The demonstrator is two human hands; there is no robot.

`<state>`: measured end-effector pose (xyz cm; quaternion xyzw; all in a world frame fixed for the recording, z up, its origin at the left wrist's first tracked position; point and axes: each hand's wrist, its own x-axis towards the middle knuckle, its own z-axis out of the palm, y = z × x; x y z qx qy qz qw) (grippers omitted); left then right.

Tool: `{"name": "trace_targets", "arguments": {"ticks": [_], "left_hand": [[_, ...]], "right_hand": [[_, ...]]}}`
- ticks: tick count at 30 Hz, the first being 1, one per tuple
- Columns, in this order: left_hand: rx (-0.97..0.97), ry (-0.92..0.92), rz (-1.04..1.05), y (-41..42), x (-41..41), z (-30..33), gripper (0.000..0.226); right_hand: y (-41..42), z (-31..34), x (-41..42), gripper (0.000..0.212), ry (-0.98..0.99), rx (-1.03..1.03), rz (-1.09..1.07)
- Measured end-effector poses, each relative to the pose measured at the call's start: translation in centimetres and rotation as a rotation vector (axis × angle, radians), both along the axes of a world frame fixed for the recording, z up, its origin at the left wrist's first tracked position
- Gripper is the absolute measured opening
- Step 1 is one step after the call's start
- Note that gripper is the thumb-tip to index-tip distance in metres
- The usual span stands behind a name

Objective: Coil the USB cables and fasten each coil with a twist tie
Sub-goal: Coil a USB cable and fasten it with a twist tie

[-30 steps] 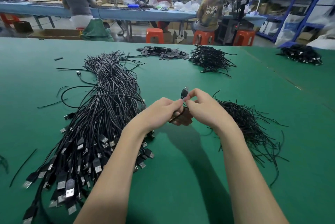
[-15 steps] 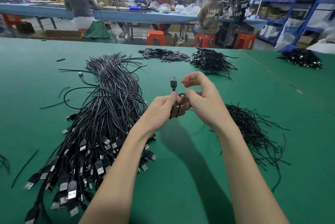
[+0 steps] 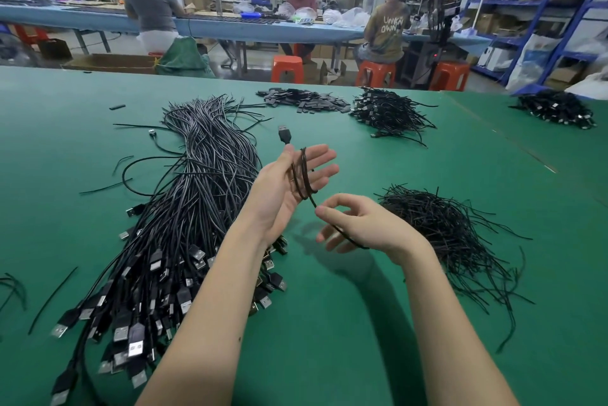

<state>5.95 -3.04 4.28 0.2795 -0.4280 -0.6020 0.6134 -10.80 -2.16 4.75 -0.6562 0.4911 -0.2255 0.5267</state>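
My left hand [image 3: 279, 185] is raised palm-up with its fingers spread straight. A black USB cable [image 3: 304, 175] is wound in two loops around those fingers. Its plug [image 3: 284, 134] stands up just above my thumb, which presses the cable against the hand. My right hand [image 3: 358, 224] is lower and to the right. It pinches the same cable between thumb and forefinger, and the cable runs on through the palm. A big bundle of loose USB cables [image 3: 184, 208] lies to the left. A heap of black twist ties [image 3: 444, 231] lies to the right.
On the green table [image 3: 329, 340], a pile of coiled cables [image 3: 388, 109] and a pile of flat black pieces [image 3: 302, 99] lie at the far edge. Another cable pile [image 3: 556, 107] is far right. Stray ties lie at the left. People sit at a blue bench beyond.
My hands have parted. The left hand rose and spread its fingers with the cable looped round them. The right hand dropped down and right along the cable.
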Motion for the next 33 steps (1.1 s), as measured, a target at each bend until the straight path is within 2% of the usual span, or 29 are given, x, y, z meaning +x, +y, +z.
{"name": "trace_targets", "arguments": {"ticks": [3,4,6,10,12,14,16,18,21,23,25,31,33], "left_hand": [[-0.042,-0.136,-0.024,0.3,0.3,0.2,0.050],[-0.052,-0.171,-0.034,0.3,0.4,0.2,0.051],[-0.072,-0.245,-0.052,0.5,0.8,0.3,0.052],[-0.090,-0.429,-0.141,0.5,1.1,0.1,0.052],[-0.068,-0.516,-0.181,0.6,0.7,-0.1,0.054],[-0.031,-0.567,-0.171,0.6,0.1,-0.2,0.052],[0.010,-0.534,-0.137,0.4,-0.5,-0.3,0.047],[0.006,-0.517,-0.087,0.3,-0.9,-0.5,0.045],[-0.015,-0.535,0.014,0.1,-1.1,-0.6,0.054],[0.026,-0.482,0.115,-0.2,-1.2,-0.6,0.050],[0.086,-0.302,0.170,-0.4,-1.4,-0.5,0.046],[0.121,0.112,0.073,-0.1,-0.7,0.8,0.053],[0.121,0.160,0.055,0.0,-0.7,1.0,0.052]], "right_hand": [[-0.2,-0.7,0.0,0.057,0.377,-0.191,-0.154],[-0.3,-0.9,0.0,0.062,0.439,-0.241,-0.206],[-0.4,-1.0,0.0,0.059,0.372,-0.285,-0.290],[-1.1,0.1,-0.1,0.013,-0.137,-0.218,-0.428],[-1.1,1.2,-0.1,0.009,-0.296,-0.172,-0.435],[-0.9,2.0,0.2,0.017,-0.305,-0.220,-0.392],[-0.4,2.5,0.7,0.026,-0.178,-0.362,-0.358],[0.1,3.0,1.1,0.028,-0.070,-0.486,-0.326],[0.6,3.5,1.5,0.027,-0.061,-0.544,-0.216],[0.9,3.6,1.8,0.027,-0.079,-0.521,-0.160],[1.0,3.4,2.0,0.026,-0.118,-0.441,-0.092],[1.0,2.0,0.8,0.024,-0.180,-0.070,0.132],[0.8,1.5,0.6,0.028,-0.119,-0.059,0.122]]}}
